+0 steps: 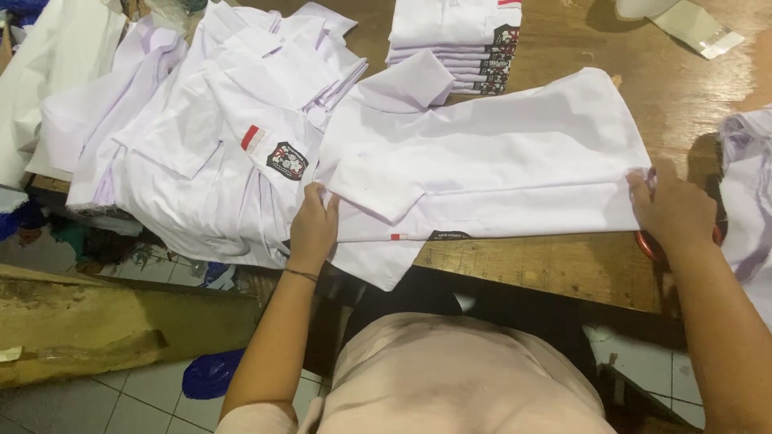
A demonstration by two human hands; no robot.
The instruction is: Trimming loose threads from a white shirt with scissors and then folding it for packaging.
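White shirt (490,153) lies on the wooden table (555,261), left hand (312,225) and right hand (671,210) each gripping an edge.

Wooden table (683,88) bears a white shirt (498,153); folded stack (458,40); loose pile (209,137).

One white shirt (490,153) lay spread out; the folded stack (454,40) held perhaps seven; two hands showed.

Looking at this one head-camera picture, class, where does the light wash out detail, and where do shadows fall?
Head view: the white shirt being folded is bright, its creases faint; the right hand casts a dark shadow on the wooden table; the left hand is evenly lit; the shirt pile looks slightly soft; the floor at lower left is dim.
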